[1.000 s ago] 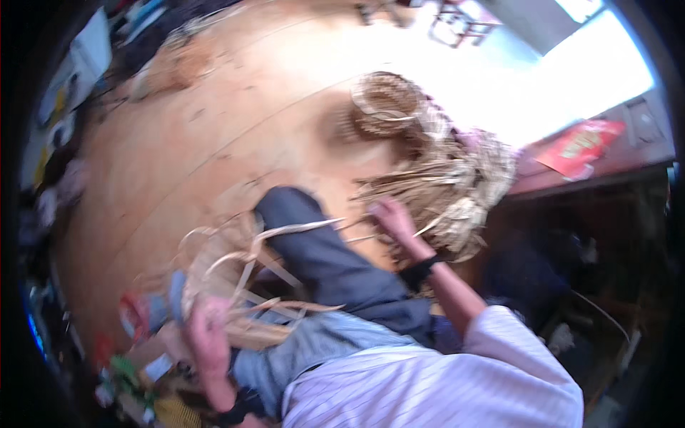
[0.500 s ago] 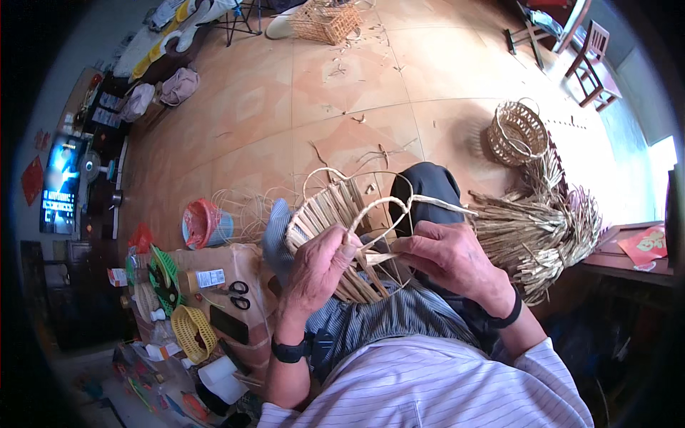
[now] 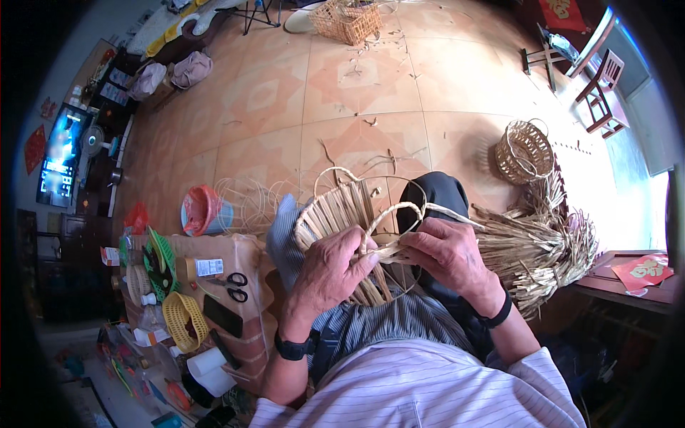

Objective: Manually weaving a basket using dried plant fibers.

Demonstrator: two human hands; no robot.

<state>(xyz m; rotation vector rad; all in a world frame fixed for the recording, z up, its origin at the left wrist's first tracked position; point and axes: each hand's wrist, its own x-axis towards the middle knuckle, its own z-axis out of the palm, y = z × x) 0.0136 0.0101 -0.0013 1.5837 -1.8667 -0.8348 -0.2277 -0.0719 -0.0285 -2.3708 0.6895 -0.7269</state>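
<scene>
A partly woven straw basket (image 3: 332, 214) rests on my lap, its flat pale strips fanning toward my left knee. My left hand (image 3: 330, 274) is closed at its near rim, thumb and fingers pinching the base of a twisted straw loop (image 3: 389, 210). Close beside it, my right hand (image 3: 451, 258) pinches a pale straw strand (image 3: 390, 252) that runs between the two hands. A second long strand (image 3: 453, 213) sticks out past my right knuckles. Thin loops of cane curve around the work. My palms hide part of the rim.
A big bundle of dry straw (image 3: 531, 250) lies to my right, with a finished round basket (image 3: 524, 151) beyond it. On the left-hand table are scissors (image 3: 237, 287), a phone (image 3: 223, 316) and a yellow basket (image 3: 185, 321). A lined bucket (image 3: 205, 212) stands behind that table.
My hands have drawn slightly closer together, and my left thumb now presses on the straw strand stretched between them. The whole view has shifted a little.
</scene>
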